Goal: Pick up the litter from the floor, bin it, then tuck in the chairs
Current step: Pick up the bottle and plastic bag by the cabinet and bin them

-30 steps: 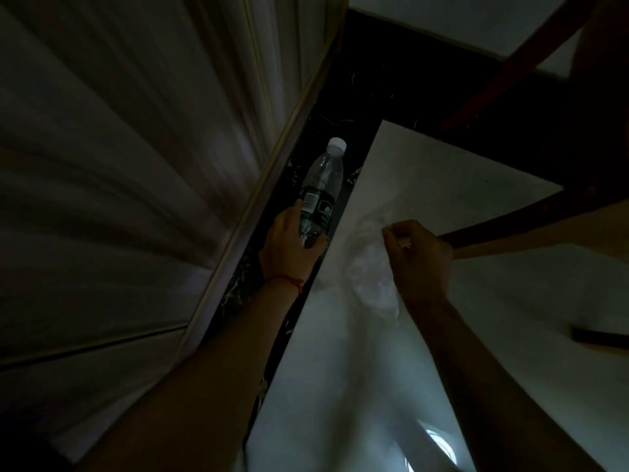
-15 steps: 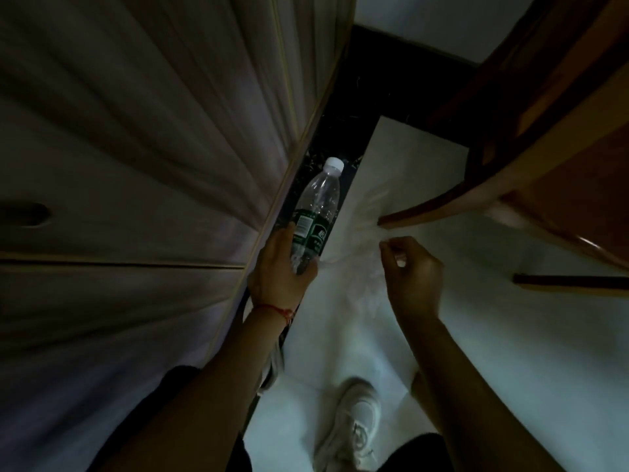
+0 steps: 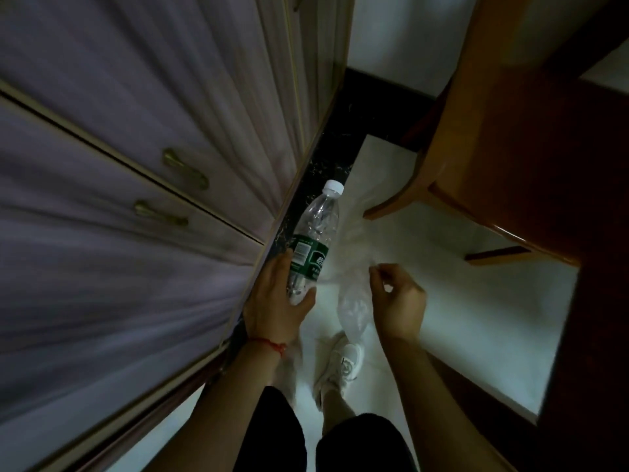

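My left hand point(image 3: 277, 301) grips the lower end of a clear plastic bottle point(image 3: 315, 229) with a green label and a white cap, which points away from me above the floor. My right hand point(image 3: 398, 298) pinches a thin clear plastic bag point(image 3: 352, 303) that hangs limp between the two hands. A wooden chair point(image 3: 459, 158) stands at the right, its curved leg just beyond the bag.
A pale cabinet point(image 3: 136, 185) with two metal handles fills the left side. The floor is white tile point(image 3: 459, 301) with a black marbled strip along the cabinet base. My white shoe point(image 3: 342, 364) stands below the hands. A dark wooden table edge runs down the far right.
The view has risen and pulled back from the floor. Both hands came up with the bottle and the bag. My legs, shoes and the cabinet handles came into view.
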`<action>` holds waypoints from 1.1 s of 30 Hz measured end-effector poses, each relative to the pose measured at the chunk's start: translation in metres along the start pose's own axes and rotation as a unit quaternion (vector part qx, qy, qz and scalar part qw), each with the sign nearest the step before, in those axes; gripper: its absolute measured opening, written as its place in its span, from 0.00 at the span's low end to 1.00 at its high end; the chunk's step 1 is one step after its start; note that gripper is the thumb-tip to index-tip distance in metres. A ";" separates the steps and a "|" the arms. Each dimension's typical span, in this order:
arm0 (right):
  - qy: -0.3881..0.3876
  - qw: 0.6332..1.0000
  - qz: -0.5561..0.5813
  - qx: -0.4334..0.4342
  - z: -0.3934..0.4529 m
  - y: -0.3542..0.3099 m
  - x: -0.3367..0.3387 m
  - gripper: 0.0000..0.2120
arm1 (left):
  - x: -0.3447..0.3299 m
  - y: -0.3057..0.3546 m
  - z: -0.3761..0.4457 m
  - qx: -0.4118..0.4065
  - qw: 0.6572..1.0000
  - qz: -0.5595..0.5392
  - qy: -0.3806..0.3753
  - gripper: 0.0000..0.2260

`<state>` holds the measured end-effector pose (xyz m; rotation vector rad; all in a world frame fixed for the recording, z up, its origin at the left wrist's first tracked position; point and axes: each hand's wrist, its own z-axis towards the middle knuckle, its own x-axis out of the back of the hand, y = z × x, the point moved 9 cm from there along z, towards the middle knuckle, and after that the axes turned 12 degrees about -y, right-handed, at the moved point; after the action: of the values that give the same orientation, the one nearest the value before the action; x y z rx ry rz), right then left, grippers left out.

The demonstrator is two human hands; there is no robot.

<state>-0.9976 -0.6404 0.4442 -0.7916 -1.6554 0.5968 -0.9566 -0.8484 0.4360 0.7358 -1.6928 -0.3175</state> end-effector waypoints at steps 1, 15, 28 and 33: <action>0.002 1.000 -0.003 0.005 -0.012 -0.005 0.006 0.04 | 0.006 0.002 -0.011 0.002 1.000 0.002 -0.003 0.33; 0.051 0.998 -0.016 0.011 -0.192 -0.043 0.056 0.02 | 0.078 0.003 -0.160 -0.054 0.998 0.017 -0.035 0.31; 0.074 0.994 -0.027 0.078 -0.297 -0.063 0.092 0.00 | 0.102 -0.008 -0.282 -0.075 0.996 0.017 -0.038 0.29; 0.059 0.990 -0.023 0.128 -0.335 -0.064 0.096 0.02 | 0.104 -0.018 -0.339 -0.037 0.999 0.017 0.027 0.30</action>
<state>-0.6945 -0.6170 0.6264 -0.5892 -1.4501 0.7016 -0.6390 -0.8676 0.5948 0.6548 -1.6329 -0.3319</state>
